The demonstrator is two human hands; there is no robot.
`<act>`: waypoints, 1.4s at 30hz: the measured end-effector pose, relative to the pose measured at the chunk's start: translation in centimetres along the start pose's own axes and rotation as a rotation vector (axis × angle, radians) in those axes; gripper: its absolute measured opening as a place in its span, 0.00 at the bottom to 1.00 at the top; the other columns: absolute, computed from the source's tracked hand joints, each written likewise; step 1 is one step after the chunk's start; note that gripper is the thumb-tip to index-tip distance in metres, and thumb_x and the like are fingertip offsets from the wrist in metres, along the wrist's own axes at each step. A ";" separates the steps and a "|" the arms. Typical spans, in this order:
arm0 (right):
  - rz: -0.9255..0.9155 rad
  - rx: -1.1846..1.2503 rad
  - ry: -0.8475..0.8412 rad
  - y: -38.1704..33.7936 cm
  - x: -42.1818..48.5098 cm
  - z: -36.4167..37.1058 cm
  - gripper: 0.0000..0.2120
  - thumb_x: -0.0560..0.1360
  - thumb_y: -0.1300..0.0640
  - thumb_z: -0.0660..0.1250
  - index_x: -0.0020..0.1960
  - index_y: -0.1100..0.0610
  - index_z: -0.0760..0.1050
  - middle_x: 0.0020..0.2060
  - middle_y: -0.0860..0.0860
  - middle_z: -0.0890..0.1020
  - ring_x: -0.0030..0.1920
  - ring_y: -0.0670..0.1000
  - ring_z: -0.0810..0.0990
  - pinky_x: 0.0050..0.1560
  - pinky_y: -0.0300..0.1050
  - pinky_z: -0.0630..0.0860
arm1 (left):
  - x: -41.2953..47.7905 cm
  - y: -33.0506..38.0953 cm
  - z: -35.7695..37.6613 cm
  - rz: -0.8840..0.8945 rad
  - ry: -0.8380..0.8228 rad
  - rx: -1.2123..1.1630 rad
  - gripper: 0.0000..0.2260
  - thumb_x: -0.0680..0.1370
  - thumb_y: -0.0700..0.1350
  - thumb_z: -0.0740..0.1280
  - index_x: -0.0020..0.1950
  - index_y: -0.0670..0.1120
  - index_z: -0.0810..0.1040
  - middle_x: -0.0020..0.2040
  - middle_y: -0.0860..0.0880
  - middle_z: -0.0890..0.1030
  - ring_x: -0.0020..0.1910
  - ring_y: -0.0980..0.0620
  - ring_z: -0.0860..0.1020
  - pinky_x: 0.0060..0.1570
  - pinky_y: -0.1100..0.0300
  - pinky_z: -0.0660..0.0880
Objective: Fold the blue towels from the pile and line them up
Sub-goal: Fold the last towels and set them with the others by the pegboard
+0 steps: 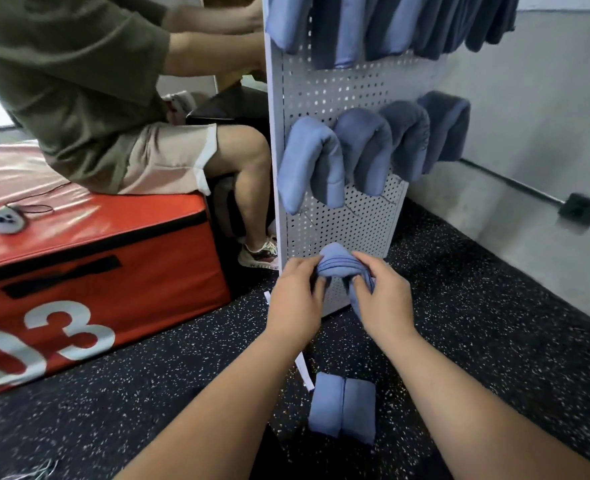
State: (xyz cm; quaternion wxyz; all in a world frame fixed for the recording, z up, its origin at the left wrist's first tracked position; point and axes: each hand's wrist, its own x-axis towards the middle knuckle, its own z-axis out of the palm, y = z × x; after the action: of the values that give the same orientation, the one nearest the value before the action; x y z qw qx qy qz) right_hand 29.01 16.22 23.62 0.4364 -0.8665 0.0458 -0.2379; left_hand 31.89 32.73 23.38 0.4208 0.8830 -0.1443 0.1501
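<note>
Both left hand (295,299) and right hand (385,303) gripping blue towel (336,260), speckled floor (494,327), grey wall (536,109)

The top row of towels (390,26) runs off the upper edge. The left hand (295,303) and right hand (385,303) cover much of the towel (336,265) they grip. The seated person (78,81) is cropped at the shoulders, forearms ending behind the pegboard (321,91). A blurred grey thing (4,220) on the red box (113,237) is perhaps a pouch.
</note>
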 end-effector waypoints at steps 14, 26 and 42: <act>-0.030 0.029 0.115 -3.0 6.0 1.8 0.17 0.80 0.61 0.71 0.64 0.45 0.83 0.51 0.42 0.85 0.49 0.42 0.81 0.51 0.27 0.72 | 3.4 -0.2 -0.6 0.059 0.362 0.071 0.13 0.84 0.45 0.69 0.68 0.47 0.82 0.57 0.52 0.80 0.56 0.50 0.76 0.58 0.52 0.76; 0.110 -0.006 0.133 -1.4 8.6 5.1 0.11 0.81 0.54 0.72 0.62 0.47 0.82 0.46 0.46 0.86 0.45 0.49 0.83 0.47 0.44 0.78 | 6.1 -2.4 2.0 -0.071 0.497 0.005 0.12 0.82 0.46 0.72 0.66 0.50 0.85 0.56 0.52 0.80 0.56 0.48 0.78 0.58 0.49 0.77; -0.019 -0.287 0.015 2.1 8.5 7.9 0.13 0.83 0.48 0.68 0.65 0.48 0.83 0.55 0.49 0.87 0.50 0.56 0.84 0.44 0.48 0.74 | 6.2 -5.2 4.1 -0.157 0.382 0.005 0.12 0.81 0.53 0.73 0.62 0.51 0.85 0.49 0.56 0.81 0.44 0.56 0.80 0.44 0.54 0.78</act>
State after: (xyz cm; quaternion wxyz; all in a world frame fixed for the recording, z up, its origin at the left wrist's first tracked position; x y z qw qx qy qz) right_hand 40.32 18.26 21.11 0.3056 -0.9186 0.0744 -0.2393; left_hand 40.10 31.83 19.71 0.4486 0.8481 0.0080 0.2819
